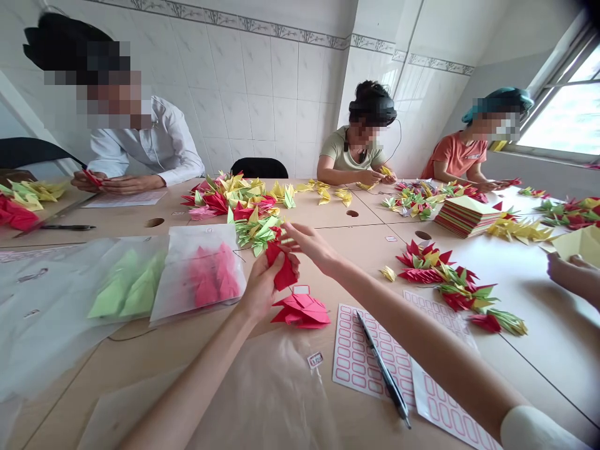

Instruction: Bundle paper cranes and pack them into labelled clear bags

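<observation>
My left hand is closed on a red folded paper piece, held above the table. Just beyond it, my right hand reaches with its fingers stretched out toward a heap of green, yellow and red folded paper pieces. Whether its fingertips touch the heap I cannot tell. Below my hands lies a small stack of pinkish-red folded papers. A blank red-bordered label shows just behind that stack. In front of me a clear plastic bag lies flat with a written label on it.
Bags with pink folded papers and green ones lie left. Label sheets and a pen sit under my right arm. A stack of coloured paper stands right. Several people work around the table.
</observation>
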The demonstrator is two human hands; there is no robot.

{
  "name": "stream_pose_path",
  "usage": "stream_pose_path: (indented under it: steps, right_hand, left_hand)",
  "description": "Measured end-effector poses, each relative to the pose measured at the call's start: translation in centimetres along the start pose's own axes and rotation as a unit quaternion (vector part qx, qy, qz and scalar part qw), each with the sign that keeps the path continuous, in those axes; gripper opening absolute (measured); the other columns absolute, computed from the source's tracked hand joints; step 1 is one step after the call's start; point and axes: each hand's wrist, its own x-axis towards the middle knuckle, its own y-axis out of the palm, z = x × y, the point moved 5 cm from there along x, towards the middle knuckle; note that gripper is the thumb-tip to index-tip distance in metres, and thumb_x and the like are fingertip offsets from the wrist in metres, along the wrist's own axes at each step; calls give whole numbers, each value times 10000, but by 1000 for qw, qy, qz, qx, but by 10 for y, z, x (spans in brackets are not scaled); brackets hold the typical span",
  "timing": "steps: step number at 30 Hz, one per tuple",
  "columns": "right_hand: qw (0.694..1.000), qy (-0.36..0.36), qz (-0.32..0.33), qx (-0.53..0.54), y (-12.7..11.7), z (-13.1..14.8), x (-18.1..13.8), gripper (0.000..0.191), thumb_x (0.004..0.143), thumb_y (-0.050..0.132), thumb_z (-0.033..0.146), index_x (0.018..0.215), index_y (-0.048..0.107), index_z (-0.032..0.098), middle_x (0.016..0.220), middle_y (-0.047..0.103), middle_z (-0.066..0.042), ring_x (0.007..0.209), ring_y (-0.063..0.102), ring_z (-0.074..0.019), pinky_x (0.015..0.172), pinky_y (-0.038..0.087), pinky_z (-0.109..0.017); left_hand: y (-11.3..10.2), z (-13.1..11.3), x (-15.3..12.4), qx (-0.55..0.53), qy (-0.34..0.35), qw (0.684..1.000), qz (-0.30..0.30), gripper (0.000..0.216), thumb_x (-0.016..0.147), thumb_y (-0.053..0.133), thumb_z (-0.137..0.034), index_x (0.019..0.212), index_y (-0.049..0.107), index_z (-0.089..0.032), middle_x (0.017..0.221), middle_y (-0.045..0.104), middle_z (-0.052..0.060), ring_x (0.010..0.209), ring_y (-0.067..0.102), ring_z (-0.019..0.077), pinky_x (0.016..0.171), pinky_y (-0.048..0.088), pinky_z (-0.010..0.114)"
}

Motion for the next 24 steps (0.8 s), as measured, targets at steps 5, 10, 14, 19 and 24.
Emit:
stream_pose_path:
  steps: [5,10,14,19,24]
  right_hand:
    - [975,102,187,57,3,-50,-45,393,821,500,509,973,631,171,863,635,-42,851,583,-135,821,426,-277]
    - [969,47,232,66,8,-48,-65,356,755,635,400,1051,607,206,933,622,-20,829,557,-123,729,421,-237]
    - [975,83,200,56,13,-47,-67,330,665,710,367,901,621,154,798,609,-9,685,538,-104,595,401,-206]
    - [995,53,59,-68,5,-58,-67,263,728,630,410,757,562,157,716,608,-14,613,537,-111,514,382,-202]
    - [987,-10,-35,-155,-4,-56,-73,186,801,544,360,897,550,200,630,620,14,537,535,-108,503,386,-206]
  left_hand:
    - [-9,-16,7,-71,36,997,-12,84,765,616,-198,826,575,-156,735,586,14,608,540,99,578,476,234]
    - [-13,-18,9,-87,52,994,-38,44,765,620,-197,747,599,-162,716,558,15,597,503,92,562,470,228]
    - [-15,-21,10,-67,58,995,-35,42,768,613,-194,733,600,-174,710,563,17,602,502,99,557,470,234]
    - [-12,-28,10,-5,49,999,-12,69,817,535,-169,776,587,-189,725,588,-2,623,541,89,582,450,239]
    - [-4,-35,6,51,80,995,-32,23,812,537,-172,798,553,-178,707,600,3,707,593,123,576,449,232]
